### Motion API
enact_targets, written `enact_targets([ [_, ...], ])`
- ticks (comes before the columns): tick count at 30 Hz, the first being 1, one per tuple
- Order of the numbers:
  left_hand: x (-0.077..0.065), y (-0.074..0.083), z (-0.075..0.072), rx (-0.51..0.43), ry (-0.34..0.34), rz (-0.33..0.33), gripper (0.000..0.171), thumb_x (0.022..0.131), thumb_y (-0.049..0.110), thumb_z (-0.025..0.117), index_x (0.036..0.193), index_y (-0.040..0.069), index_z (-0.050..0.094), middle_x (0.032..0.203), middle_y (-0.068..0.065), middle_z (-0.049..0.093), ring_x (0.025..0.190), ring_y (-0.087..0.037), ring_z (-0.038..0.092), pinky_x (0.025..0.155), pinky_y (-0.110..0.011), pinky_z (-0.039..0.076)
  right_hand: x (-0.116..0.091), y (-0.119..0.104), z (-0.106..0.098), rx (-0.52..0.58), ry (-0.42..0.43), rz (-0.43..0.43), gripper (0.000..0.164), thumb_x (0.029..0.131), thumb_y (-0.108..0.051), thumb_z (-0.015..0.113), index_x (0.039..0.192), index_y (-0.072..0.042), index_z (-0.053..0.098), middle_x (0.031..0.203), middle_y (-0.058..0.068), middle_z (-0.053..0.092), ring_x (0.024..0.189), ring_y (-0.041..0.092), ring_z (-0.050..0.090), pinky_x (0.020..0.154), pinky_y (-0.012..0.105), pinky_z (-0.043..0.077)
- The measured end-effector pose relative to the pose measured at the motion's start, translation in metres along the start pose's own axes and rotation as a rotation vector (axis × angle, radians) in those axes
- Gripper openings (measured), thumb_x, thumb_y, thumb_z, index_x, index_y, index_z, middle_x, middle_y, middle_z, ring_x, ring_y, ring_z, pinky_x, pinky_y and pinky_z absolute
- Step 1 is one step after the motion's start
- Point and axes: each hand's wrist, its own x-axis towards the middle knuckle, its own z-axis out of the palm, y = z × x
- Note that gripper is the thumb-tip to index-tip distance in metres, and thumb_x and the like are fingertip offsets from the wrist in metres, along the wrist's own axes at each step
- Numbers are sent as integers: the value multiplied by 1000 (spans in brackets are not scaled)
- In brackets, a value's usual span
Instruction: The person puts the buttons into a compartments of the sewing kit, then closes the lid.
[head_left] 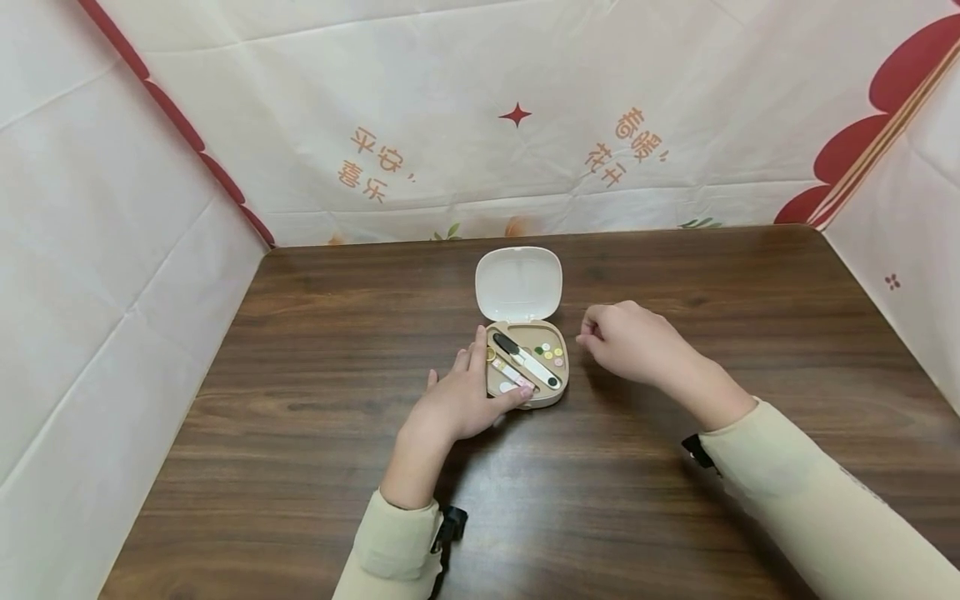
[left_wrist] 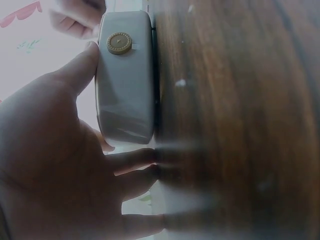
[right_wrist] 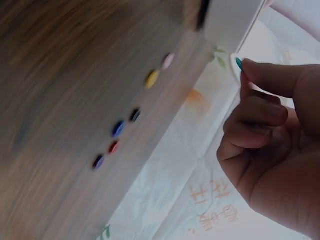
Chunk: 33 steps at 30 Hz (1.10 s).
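Note:
A small sewing box [head_left: 552,398] stands with its white lid [head_left: 519,283] tipped back. Inside its beige tray lie white-and-black thread snips [head_left: 528,362], a narrow pink-and-yellow piece and several small buttons [head_left: 557,352]. My left hand [head_left: 457,404] lies along the box's left side, its thumb on the front rim and its other fingers spread, some reaching down to the tabletop. A round gold catch [left_wrist: 119,43] shows on the front wall. To the right of the box, my right hand [head_left: 630,340] pinches a teal button [right_wrist: 239,63] between thumb and forefinger, the other fingers curled.
Several loose buttons lie on the brown wooden table [head_left: 315,467], among them a yellow button [right_wrist: 151,79], a pink button [right_wrist: 168,61] and a red button [right_wrist: 114,147]. A printed white cloth [head_left: 450,100] hangs around the table's back and sides.

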Motion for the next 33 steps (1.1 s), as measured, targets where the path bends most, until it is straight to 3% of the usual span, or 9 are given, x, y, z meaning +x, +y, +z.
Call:
enact_targets([
  [6,9,-7,7,26,8,4,128,84,92,55,173,24,-8,176,-20,26,163,-39,30,127,-75,17,8,-17,5,28,51,-19,13,100,-24,69,89,-16,70,79,-1,68,76,21,63,69,45,52],
  [14,-6,11,-9,20,-38,-28,120,92,82,58,173,23,-8,177,-20,23,165,-36,25,132,-68,14,13,-23,13,10,62,-23,14,100,-23,69,88,-17,69,82,0,70,77,21,65,70,49,55],
  [24,15,-13,11,8,-11,-15,128,83,94,54,172,28,-11,178,-18,22,165,-36,26,129,-74,15,19,-27,16,-13,77,-21,16,100,-22,68,85,-18,67,81,1,69,75,22,64,68,48,54],
  [33,-4,7,-9,14,-40,-14,122,90,85,58,173,23,-8,177,-21,23,165,-37,26,130,-71,15,19,-26,16,-35,69,-7,18,100,-22,67,83,-18,66,79,2,68,74,22,63,66,48,53],
])
